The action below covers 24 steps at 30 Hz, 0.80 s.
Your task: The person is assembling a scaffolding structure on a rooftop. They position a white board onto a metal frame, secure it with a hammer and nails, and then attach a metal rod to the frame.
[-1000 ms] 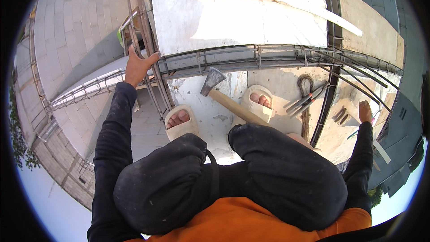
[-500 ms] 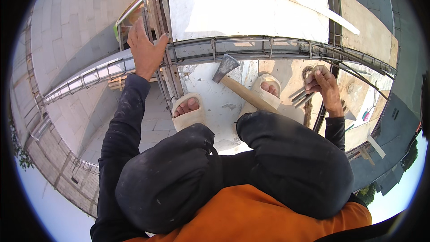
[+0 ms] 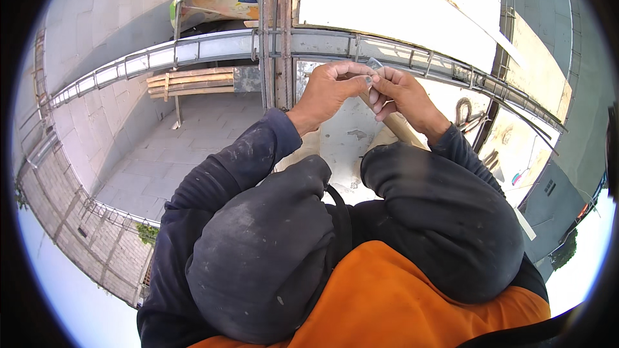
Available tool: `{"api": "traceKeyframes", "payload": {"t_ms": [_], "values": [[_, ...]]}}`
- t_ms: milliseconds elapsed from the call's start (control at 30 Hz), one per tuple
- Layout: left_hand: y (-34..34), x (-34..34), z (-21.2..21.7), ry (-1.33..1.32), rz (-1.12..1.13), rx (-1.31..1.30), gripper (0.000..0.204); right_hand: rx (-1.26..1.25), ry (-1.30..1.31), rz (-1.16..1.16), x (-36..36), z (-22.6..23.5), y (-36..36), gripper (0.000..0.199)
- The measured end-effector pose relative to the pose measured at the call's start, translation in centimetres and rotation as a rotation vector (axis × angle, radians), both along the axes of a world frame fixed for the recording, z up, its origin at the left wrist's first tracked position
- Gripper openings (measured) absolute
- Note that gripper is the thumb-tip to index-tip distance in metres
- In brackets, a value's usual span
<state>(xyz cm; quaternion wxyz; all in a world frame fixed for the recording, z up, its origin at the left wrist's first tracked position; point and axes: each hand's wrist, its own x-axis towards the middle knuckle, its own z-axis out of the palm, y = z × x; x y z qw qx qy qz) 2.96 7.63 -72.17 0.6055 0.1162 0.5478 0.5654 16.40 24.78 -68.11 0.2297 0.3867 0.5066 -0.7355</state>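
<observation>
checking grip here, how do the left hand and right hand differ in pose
The left hand comes in from the left, thumb and forefinger pinched at a small grey piece. The right hand comes in from the right, fingers curled, touching the same piece. Both are bare, raised above the knees, fingertips meeting.

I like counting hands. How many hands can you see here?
2. The left hand and the right hand meet above the knees, pinching a small thin piece between them.
</observation>
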Motion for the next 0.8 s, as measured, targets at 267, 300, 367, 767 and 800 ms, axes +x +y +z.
{"api": "traceKeyframes", "payload": {"t_ms": [267,300,367,767,800], "values": [[3.9,-8.5,-4.0,0.600,0.072,0.078,0.024,0.606,-0.176,0.311,2.7,0.5,0.2,0.050],[4.5,-10.0,-5.1,0.695,0.048,0.101,0.023,0.760,-0.186,0.488,4.4,0.0,0.1,0.057],[5.7,-11.3,-6.2,0.896,-0.032,0.106,0.023,0.835,-0.198,0.657,7.8,0.4,-0.7,0.058],[7.7,-10.3,-9.4,1.303,-0.292,0.153,0.028,0.591,-0.287,0.454,9.4,4.2,0.9,0.069],[7.5,-10.3,-9.4,1.309,-0.293,0.139,0.029,0.564,-0.300,0.429,8.7,4.7,1.2,0.069]]}}
